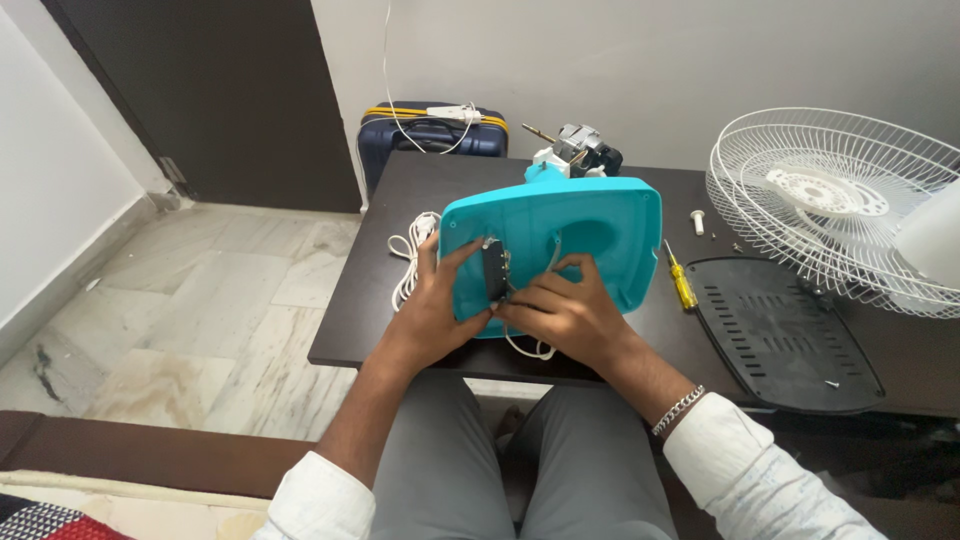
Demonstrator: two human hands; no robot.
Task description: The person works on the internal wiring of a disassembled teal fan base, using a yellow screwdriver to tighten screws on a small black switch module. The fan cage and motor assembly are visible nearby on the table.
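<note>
A turquoise fan base (600, 225) is tipped up on the dark table (400, 330), its underside facing me. My left hand (432, 305) grips its left lower edge, thumb on a small dark switch block (494, 272) set in the underside. My right hand (565, 312) presses on the same spot from the right, fingers over the wires there. Behind the base, the fan motor (580, 150) with its shaft sticks up. A white power cord (405, 255) lies coiled to the left of the base.
A yellow-handled screwdriver (681, 280) lies right of the base, beside a black vented cover plate (785, 335). A white wire fan guard (830, 205) rests at the far right, a white screw (697, 220) near it. A navy suitcase (430, 135) stands behind the table.
</note>
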